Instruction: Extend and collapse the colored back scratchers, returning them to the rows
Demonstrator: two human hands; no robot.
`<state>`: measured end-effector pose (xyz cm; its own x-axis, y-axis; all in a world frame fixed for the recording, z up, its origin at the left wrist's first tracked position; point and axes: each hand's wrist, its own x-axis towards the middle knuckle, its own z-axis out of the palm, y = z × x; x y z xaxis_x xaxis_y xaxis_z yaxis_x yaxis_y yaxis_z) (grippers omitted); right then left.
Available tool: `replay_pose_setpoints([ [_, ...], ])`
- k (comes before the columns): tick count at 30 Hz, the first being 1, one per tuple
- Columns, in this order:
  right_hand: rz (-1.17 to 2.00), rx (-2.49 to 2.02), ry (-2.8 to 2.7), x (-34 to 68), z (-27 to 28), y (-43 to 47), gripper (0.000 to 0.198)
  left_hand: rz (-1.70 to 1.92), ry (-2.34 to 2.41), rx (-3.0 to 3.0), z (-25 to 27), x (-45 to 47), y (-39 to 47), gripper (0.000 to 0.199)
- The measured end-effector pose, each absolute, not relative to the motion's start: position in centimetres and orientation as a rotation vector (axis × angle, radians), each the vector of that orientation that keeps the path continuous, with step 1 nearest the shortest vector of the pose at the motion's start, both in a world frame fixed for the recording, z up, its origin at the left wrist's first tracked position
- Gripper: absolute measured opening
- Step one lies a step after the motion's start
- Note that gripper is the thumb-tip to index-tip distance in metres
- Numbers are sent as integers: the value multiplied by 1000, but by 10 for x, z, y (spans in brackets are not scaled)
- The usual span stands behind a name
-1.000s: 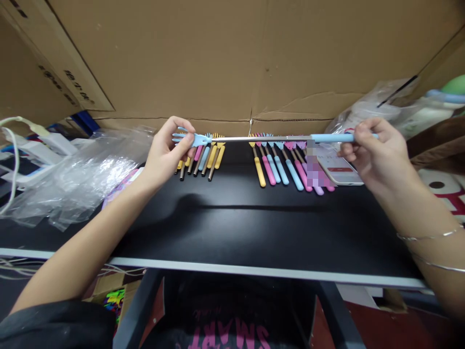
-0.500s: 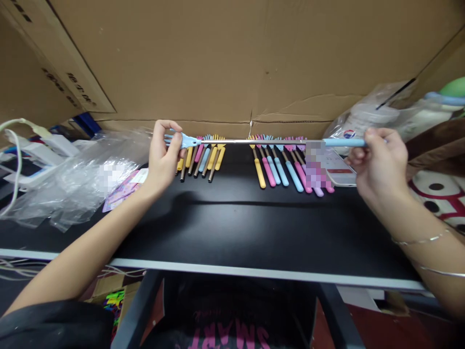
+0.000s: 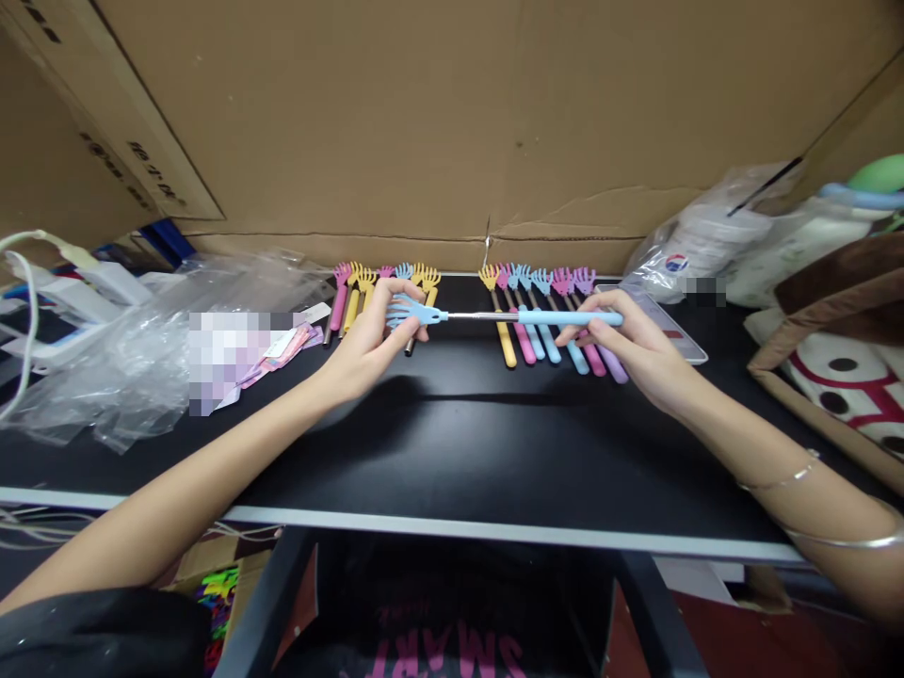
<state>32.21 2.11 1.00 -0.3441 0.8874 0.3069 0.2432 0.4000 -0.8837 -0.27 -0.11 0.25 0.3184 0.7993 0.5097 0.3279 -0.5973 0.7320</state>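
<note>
A light blue telescopic back scratcher [image 3: 487, 316] is held level above the desk between my two hands. My left hand [image 3: 378, 334] pinches its hand-shaped head. My right hand [image 3: 628, 344] grips the far end of its blue handle. A short length of the metal rod shows between head and handle. Behind my left hand lies a group of back scratchers [image 3: 351, 306] in yellow, pink and blue, partly hidden by the hand. Behind the held one, a row of yellow, pink, blue and purple back scratchers [image 3: 505, 339] lies with heads toward the cardboard.
Cardboard [image 3: 424, 113] walls the back of the black desk [image 3: 459, 461]. Clear plastic bags [image 3: 141, 348] and small printed cards [image 3: 286, 348] lie at left. At right are a phone [image 3: 678, 339], a bagged cup [image 3: 713, 240] and a plush bag [image 3: 840, 367].
My hands have come closer together and lower, and the back scratcher's rod has slid in, making it much shorter. Both hands still hold it.
</note>
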Motion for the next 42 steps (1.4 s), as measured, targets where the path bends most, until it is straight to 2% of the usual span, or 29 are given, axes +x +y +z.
replay_pose_setpoints([
  [8,943,-990,-1958,330,20,21,33,1156,944,2041,5,-11,3,25],
  [15,890,-963,-1760,320,24,19,41,1426,1061,1819,8,-4,11,26],
  [19,768,-894,-1542,334,33,30,43,1617,1086,1734,15,-24,21,29],
  [23,719,-837,-1378,348,40,42,47,1713,1144,1765,19,-45,29,24],
  [28,669,-836,-1305,345,36,43,38,1707,1158,1753,19,-42,27,30],
  [38,730,-921,-1107,336,34,40,15,1849,1094,1611,21,-24,20,24],
  [42,737,-911,-1079,338,36,39,15,1839,1171,1571,21,-21,18,18],
])
